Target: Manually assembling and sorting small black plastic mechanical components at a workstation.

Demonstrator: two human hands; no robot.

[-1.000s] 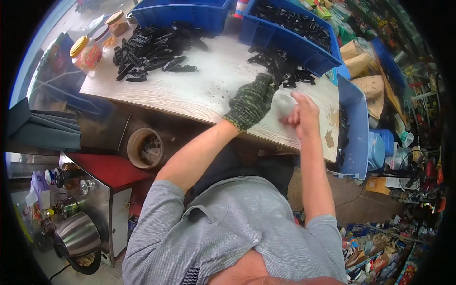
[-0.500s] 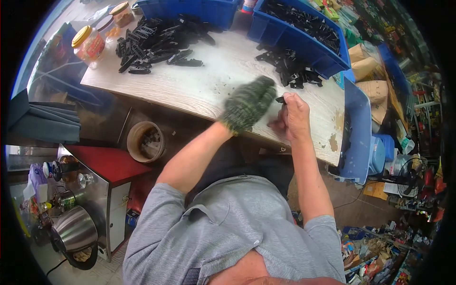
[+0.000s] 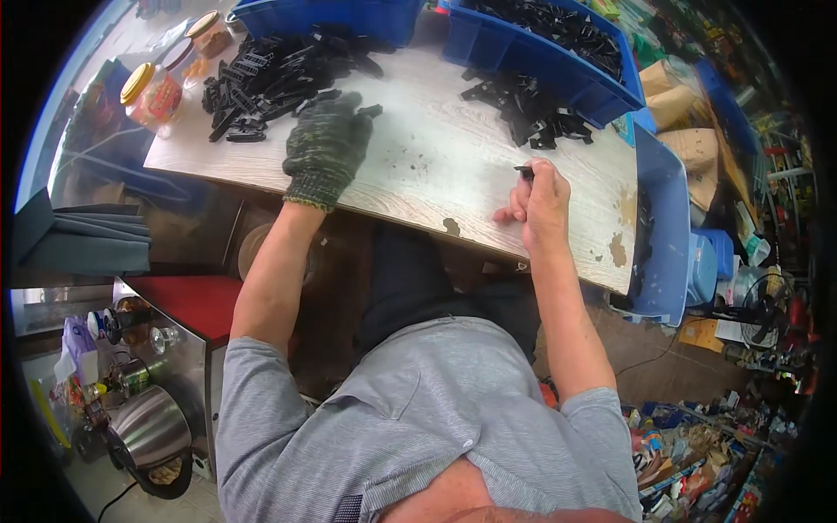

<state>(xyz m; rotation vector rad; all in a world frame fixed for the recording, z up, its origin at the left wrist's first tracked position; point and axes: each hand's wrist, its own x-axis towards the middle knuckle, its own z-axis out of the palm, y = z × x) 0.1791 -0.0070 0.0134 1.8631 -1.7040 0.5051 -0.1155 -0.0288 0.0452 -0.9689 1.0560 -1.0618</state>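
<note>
Head view: at the far left edge of the pale wood-grain tabletop (image 3: 418,174), a clear jar with a yellow lid (image 3: 150,91) is stood out of the way of the work. Just right of it, a loose heap of black plastic clips (image 3: 270,74) is spread within easy reach. The left hand (image 3: 327,144), covered by a dark green knitted work glove, is laid palm down at the near edge of that heap, its fingers stretched over the nearest pieces; whether one is actually gripped cannot be told, as the fingertips are hidden by the glove.

Behind the heap a blue plastic bin (image 3: 349,17) is set, and further right a second blue plastic bin (image 3: 558,48) is filled with more black parts, apparently kept sorted there. In front of it a smaller pile of black clips (image 3: 532,113) is left on the wood.

The bare right hand (image 3: 539,200) is rested on the table near its front edge, closed around a small black plastic piece (image 3: 524,171) whose tip is seen above the knuckles, pinched for control. A blue tub (image 3: 658,227) is stood against the table's right end.
</note>
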